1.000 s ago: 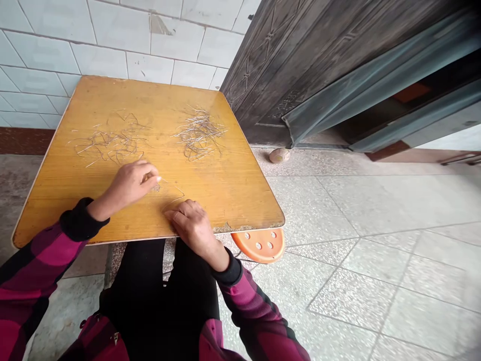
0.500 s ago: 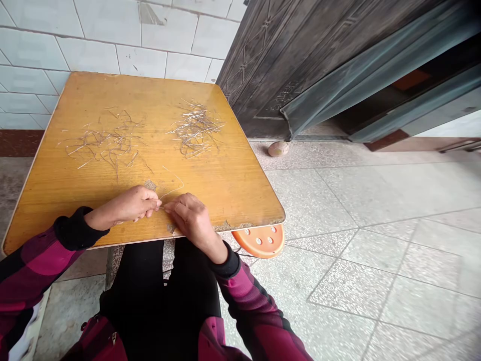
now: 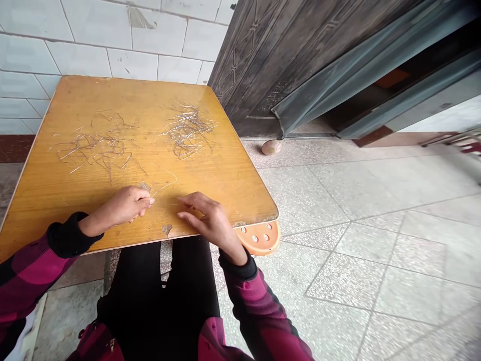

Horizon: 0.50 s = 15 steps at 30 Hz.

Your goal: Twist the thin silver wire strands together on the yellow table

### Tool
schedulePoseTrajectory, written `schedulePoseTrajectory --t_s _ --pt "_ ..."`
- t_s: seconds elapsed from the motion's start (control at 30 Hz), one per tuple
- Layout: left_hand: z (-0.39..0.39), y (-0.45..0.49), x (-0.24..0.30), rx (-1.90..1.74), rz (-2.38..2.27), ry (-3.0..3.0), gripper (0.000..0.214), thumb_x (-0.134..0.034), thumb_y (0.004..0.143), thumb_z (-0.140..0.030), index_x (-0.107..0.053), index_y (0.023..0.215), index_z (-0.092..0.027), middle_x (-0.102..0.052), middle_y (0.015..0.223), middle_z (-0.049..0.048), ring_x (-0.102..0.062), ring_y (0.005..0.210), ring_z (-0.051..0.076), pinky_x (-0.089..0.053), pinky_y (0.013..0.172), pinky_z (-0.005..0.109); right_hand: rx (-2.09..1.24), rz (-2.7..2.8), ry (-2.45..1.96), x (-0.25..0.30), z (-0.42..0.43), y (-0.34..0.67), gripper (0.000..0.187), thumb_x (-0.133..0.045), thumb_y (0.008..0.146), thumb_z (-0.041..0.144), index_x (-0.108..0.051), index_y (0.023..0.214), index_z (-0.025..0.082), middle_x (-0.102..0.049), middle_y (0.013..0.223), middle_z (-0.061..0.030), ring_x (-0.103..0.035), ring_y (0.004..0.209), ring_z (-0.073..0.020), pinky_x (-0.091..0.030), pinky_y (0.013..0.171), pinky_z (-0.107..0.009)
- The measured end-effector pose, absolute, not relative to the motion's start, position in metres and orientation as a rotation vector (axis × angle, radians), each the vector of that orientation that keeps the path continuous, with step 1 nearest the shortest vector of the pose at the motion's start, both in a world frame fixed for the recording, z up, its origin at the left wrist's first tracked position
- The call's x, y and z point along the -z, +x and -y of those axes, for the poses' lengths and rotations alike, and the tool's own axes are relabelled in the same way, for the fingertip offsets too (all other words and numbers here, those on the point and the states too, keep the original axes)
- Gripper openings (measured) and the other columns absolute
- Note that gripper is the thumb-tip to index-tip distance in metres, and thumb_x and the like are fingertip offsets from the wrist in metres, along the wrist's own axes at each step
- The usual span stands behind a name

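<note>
My left hand (image 3: 126, 205) is closed in a pinch near the table's front edge. A thin, pale wire (image 3: 167, 186) runs from its fingertips, bending up and back over the wood. To the right, my right hand (image 3: 210, 216) hovers with thumb and fingers apart. A faint bit of wire shows by its index fingertip, but nothing looks gripped. Beyond my hands lie two heaps of thin wire: a loose, bent, tangled heap (image 3: 103, 146) on the left and a denser, straighter, shinier heap (image 3: 191, 131) on the right.
The wooden table (image 3: 225, 185) has chipped patches along its front edge. An orange stool (image 3: 259, 239) sits partly under the right corner. A white tiled wall (image 3: 82, 55) stands behind, with a dark carved door (image 3: 259, 65) to the right. A roundish object (image 3: 271, 147) lies on the floor.
My right hand has moved right, away from my left hand, and its fingers have spread. My left hand keeps its pinch on the wire. The whole view has shifted slightly.
</note>
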<state>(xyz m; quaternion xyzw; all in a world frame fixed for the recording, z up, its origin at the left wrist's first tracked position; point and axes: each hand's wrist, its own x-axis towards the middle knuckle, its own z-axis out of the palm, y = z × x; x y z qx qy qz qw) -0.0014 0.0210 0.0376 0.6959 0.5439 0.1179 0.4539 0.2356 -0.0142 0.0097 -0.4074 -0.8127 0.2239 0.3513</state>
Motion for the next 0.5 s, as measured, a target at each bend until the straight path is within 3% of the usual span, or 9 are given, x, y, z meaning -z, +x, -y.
schedulePoseTrajectory --t_s 0.2,0.5 --pt "-0.019 -0.002 -0.031 -0.321 -1.324 1.647 0.025 -0.050 0.083 -0.031 -0.052 0.061 -0.018 -0.054 0.055 -0.0026 -0.045 0.037 0.008 -0.036 0.037 0.020 -0.479 2.113 -1.071 0.003 0.011 0.222 0.019 -0.052 0.095 0.021 -0.070 0.092 0.017 -0.068 0.084 -0.0061 -0.065 0.078 -0.0152 -0.053 0.072 -0.027" --pt "-0.017 0.000 -0.033 -0.337 -1.358 1.605 0.027 -0.047 0.082 -0.027 -0.047 0.057 -0.019 -0.051 0.052 -0.0041 -0.046 0.034 0.008 -0.035 0.038 0.022 -0.547 2.184 -1.051 0.003 0.007 0.242 0.022 -0.050 0.096 0.024 -0.068 0.085 0.017 -0.066 0.080 -0.0055 -0.062 0.075 -0.0146 -0.049 0.069 -0.027"
